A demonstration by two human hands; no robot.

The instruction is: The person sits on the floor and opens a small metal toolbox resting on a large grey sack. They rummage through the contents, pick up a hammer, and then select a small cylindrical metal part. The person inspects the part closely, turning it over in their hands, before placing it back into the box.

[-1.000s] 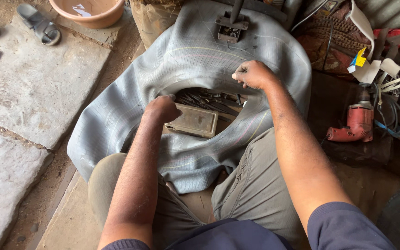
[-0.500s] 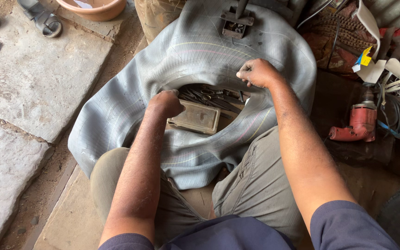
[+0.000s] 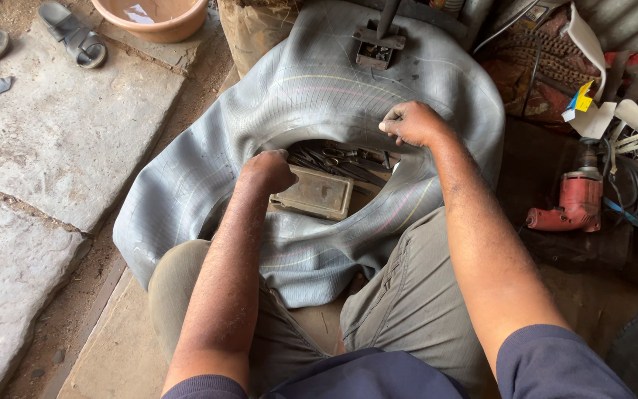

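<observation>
A grey rubber inner tube was draped over the seated person's knees. Its inner rim was gripped by the left hand, fingers curled under the edge. On its upper surface the right hand was clenched, pinching the rubber. In the tube's opening lay a flat metal tin and loose tools; a red drill lay well to the right.

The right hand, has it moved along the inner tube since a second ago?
No, not noticeably. The right hand stays on the tube's inner edge, just below the metal clamp, as before; the small shifts in the picture seem to come from the camera.
</observation>
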